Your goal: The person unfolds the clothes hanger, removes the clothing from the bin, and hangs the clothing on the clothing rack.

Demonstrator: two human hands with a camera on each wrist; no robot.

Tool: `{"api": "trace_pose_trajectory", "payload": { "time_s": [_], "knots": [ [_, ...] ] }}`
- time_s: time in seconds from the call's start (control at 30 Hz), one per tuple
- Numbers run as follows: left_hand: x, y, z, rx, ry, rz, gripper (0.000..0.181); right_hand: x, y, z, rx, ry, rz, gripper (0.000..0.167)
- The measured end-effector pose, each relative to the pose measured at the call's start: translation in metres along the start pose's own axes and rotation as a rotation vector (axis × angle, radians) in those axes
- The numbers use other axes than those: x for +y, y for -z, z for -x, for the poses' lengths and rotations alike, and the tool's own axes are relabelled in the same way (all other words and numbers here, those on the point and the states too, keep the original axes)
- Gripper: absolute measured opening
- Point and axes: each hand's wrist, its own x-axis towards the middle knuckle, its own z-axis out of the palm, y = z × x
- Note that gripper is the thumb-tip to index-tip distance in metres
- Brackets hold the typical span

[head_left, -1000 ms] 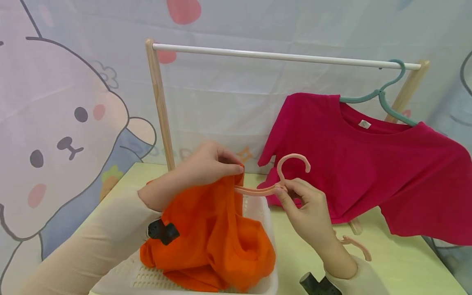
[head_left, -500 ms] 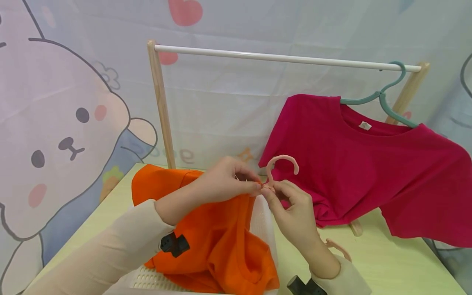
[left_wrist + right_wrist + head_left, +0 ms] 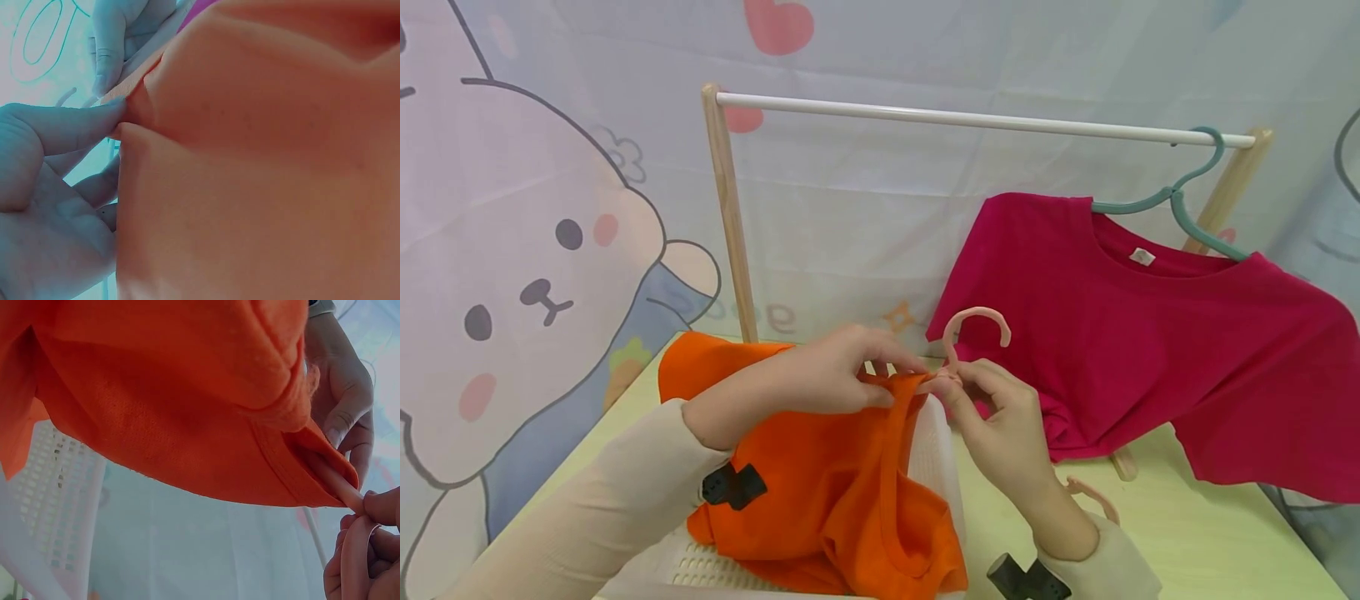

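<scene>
An orange shirt (image 3: 820, 475) hangs down from my left hand (image 3: 842, 371), partly over the white basket. The left thumb and fingers pinch its shoulder fabric near the neckline, as the left wrist view shows too. My right hand (image 3: 1000, 425) grips a pale pink clothes hanger (image 3: 973, 315) at the base of its hook, thumb and fingers around it. One arm of the hanger runs into the neck opening of the orange shirt, visible in the right wrist view (image 3: 337, 481); the rest of that arm is hidden under the cloth. The hook points up.
A white perforated basket (image 3: 936, 442) stands below the orange shirt. Behind is a rack with a white rail (image 3: 880, 111), where a magenta shirt (image 3: 1097, 325) hangs on a green hanger (image 3: 1180, 196). Another pink hanger (image 3: 1093, 497) lies on the yellow table (image 3: 1195, 542) behind my right wrist.
My left hand has drawn the orange shirt rightward along the hanger arm to near the hook, then slid back slightly left. My right hand with the hanger has shifted a little left.
</scene>
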Motion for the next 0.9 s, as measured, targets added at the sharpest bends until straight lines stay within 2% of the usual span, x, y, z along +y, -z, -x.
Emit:
{"api": "trace_pose_trajectory", "payload": {
  "time_s": [0.13,0.3,0.5,0.63,0.9],
  "knots": [
    [0.001,0.000,0.001,0.019,0.008,-0.023,0.035,-0.002,0.001,-0.002,0.002,0.005,0.012,0.015],
    [-0.001,-0.004,0.002,0.090,0.026,-0.077,0.023,-0.004,0.001,-0.004,-0.003,0.005,-0.001,0.016],
    [-0.005,-0.011,0.001,0.148,-0.027,-0.144,0.015,-0.002,-0.001,-0.005,-0.009,0.026,0.027,0.016],
    [-0.007,-0.015,0.000,0.177,-0.059,-0.121,0.015,0.000,-0.003,-0.004,-0.017,0.029,0.028,0.016],
    [-0.009,-0.020,0.000,0.220,-0.059,-0.057,0.015,0.002,-0.007,-0.005,-0.058,0.042,0.030,0.024]
  ]
}}
